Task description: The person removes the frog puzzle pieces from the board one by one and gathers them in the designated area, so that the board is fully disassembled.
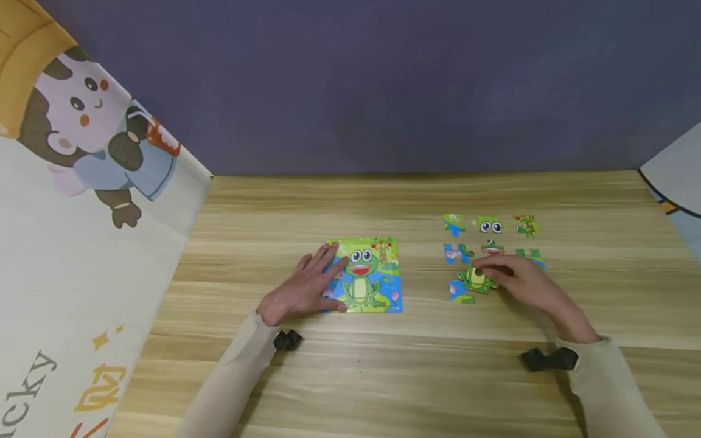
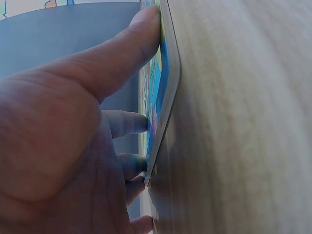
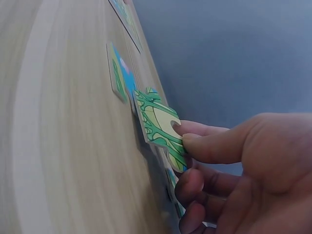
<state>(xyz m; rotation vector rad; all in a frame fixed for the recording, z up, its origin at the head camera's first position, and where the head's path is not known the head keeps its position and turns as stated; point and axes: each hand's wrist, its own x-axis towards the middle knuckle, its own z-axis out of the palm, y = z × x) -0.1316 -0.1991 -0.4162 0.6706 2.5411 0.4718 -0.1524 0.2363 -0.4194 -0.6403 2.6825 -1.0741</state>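
Observation:
A square board with a smiling frog picture [image 1: 361, 291] lies on the wooden table, and my left hand [image 1: 303, 289] rests spread over its left side. In the left wrist view, the thumb [image 2: 131, 46] lies along the board's near edge [image 2: 170, 80] and the other fingers touch its picture side. Between thumb and fingers, my right hand [image 1: 523, 280] pinches a puzzle piece with the frog's belly and feet [image 3: 158, 122]. That piece is tilted, raised over the table beside a blue-and-green corner piece [image 1: 462, 292]. The hand hides part of the pieces below it.
Other loose puzzle pieces lie in rows right of the board: the eyes piece [image 1: 490, 225], the mouth piece [image 1: 492, 247], a tree piece [image 1: 527, 225] and several more. A dark panel [image 1: 416, 91] rises behind the table, and a cartoon-printed wall [image 1: 164, 243] stands at the left.

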